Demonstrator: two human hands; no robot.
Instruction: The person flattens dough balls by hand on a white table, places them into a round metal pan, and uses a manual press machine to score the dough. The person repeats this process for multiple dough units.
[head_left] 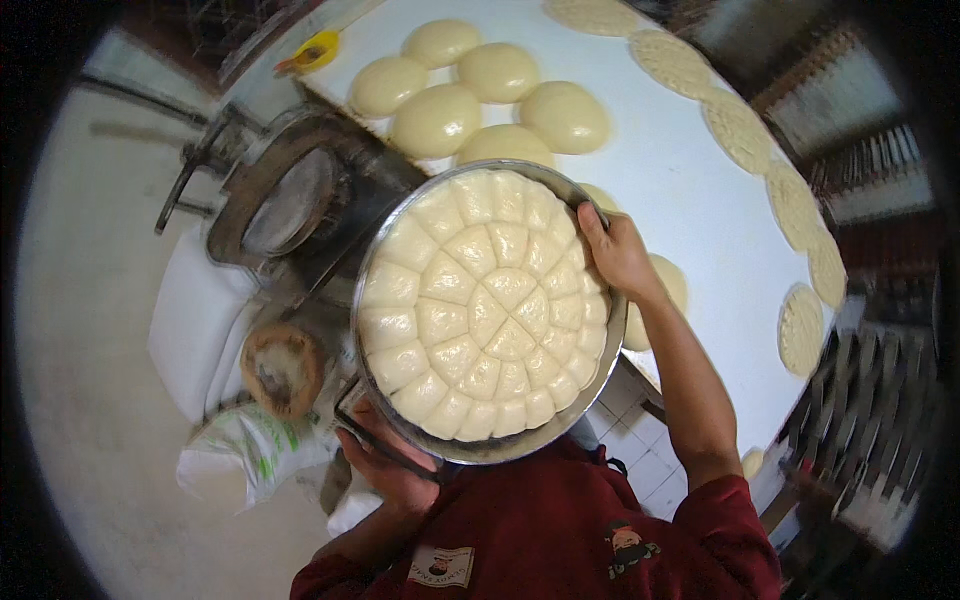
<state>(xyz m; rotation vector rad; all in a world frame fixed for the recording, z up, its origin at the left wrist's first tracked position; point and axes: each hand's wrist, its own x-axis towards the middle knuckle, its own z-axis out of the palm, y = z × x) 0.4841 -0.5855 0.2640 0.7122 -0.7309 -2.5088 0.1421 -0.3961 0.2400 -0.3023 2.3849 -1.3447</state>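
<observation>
A round metal pan (600, 375) is held in front of me, past the table's left edge. It carries a disc of pale, glossy dough (505, 305), cut into wedges at the centre with rings of small pieces around them. My right hand (618, 250) is closed on the pan's right rim, thumb over the edge. Low on the other side, my left hand (388, 470) grips at the pan's lower left, its fingers partly hidden by the pan and a dark bar (385, 430). Several smooth dough rounds (437, 120) lie beyond the pan.
Flattened, dimpled dough discs (740, 130) line the right edge of the white table (690, 190). To the left stands a metal machine (290, 195) with protruding handles. Below it are a round brown object (283, 370) and a white sack (240, 455). A yellow scoop (318, 50) lies at the far left corner.
</observation>
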